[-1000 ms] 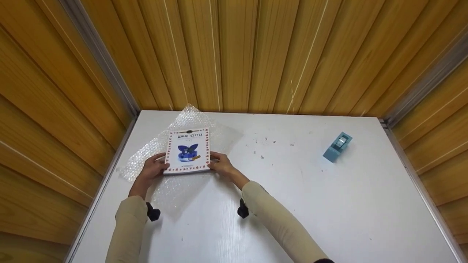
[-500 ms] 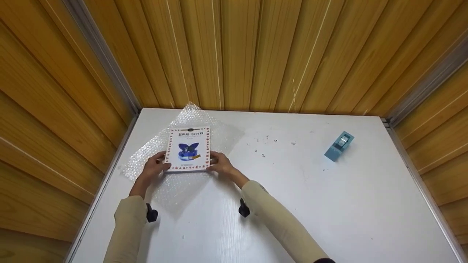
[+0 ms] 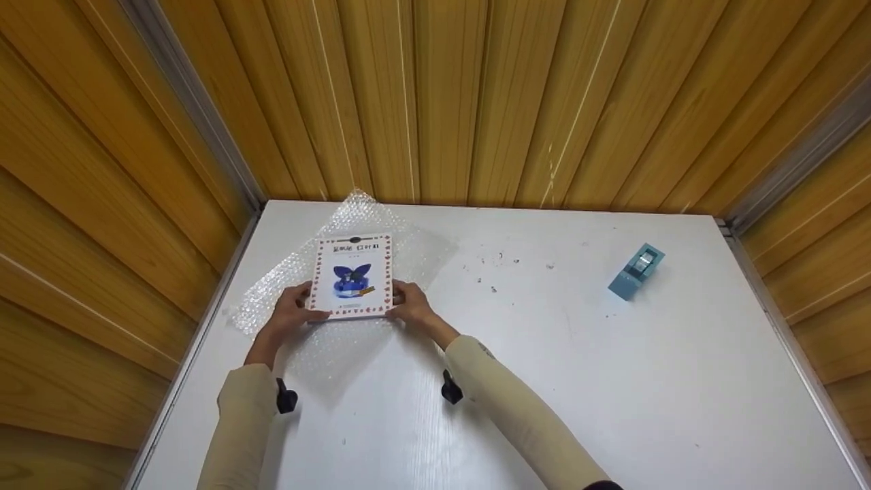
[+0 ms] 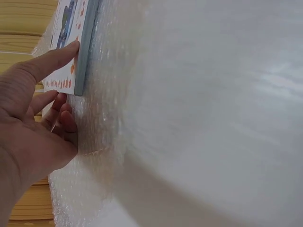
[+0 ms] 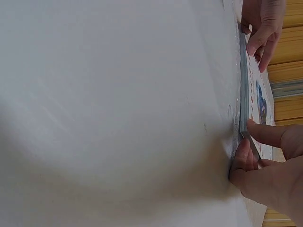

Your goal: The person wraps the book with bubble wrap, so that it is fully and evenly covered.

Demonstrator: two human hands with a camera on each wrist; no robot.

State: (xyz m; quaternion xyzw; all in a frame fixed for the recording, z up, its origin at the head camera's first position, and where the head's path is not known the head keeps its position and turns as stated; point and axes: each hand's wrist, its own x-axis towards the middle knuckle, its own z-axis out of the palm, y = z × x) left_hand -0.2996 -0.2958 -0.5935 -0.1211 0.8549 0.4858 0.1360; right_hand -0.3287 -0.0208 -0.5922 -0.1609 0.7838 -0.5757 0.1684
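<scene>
A white book (image 3: 353, 279) with a red-patterned border and a blue winged figure on its cover lies over a sheet of bubble wrap (image 3: 408, 245). My left hand (image 3: 290, 314) holds its left side, thumb on the cover near the lower corner and fingers along the edge. At the opposite side, my right hand (image 3: 412, 304) pinches the lower right corner. The right wrist view shows that thumb on top, with curled fingers (image 5: 242, 158) against the book's edge.
A blue tape dispenser (image 3: 636, 272) sits at the right of the white table (image 3: 544, 381). Small dark specks (image 3: 497, 262) dot the surface right of the bubble wrap. Wood-panelled walls (image 3: 442, 102) enclose the back and both sides.
My left thumb has slid further right onto the lower edge of the cover. The book has tipped slightly and stays about in the same place. My right hand has hardly moved.
</scene>
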